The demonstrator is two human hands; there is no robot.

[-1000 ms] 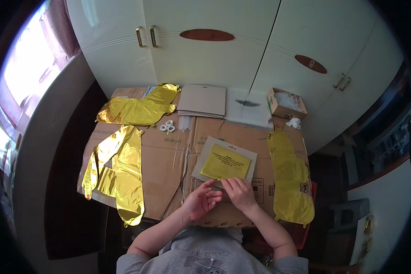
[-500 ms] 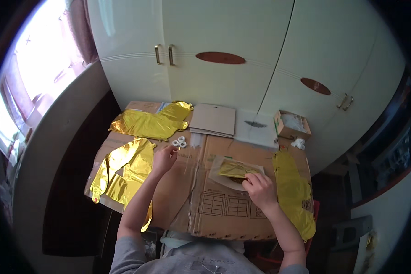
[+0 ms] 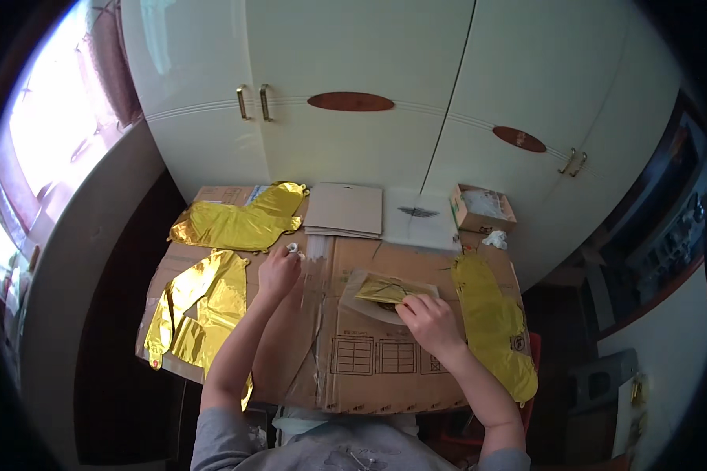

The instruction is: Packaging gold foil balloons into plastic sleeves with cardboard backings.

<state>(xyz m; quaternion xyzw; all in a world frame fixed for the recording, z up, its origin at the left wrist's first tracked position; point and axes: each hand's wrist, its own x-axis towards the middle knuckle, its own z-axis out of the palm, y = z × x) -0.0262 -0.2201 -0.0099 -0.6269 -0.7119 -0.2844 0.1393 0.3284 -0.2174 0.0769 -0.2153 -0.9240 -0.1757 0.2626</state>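
My left hand (image 3: 280, 272) is over the left part of the cardboard, its fingers curled together right by the small white rings (image 3: 293, 247). It covers part of them, so whether it grips one is hidden. On the right, my right hand (image 3: 430, 320) pinches the near right edge of a folded gold foil balloon (image 3: 381, 290). That folded foil lies on a translucent plastic bag (image 3: 357, 301). Flat gold foil balloons lie around: one at the far left (image 3: 239, 221), another nearer on the left (image 3: 220, 294), and a long one at the right (image 3: 489, 314).
The cardboard-covered table (image 3: 361, 392) stands against white cabinets (image 3: 353, 47). At its back lie stacked grey-brown boards (image 3: 343, 209), with an open small box (image 3: 483, 210) and crumpled white tissue (image 3: 496, 239) to the right. A window (image 3: 47, 94) is on the left.
The view has shifted a little. My left hand has moved up to the white rings and now covers part of them. My right hand stays at the folded foil.
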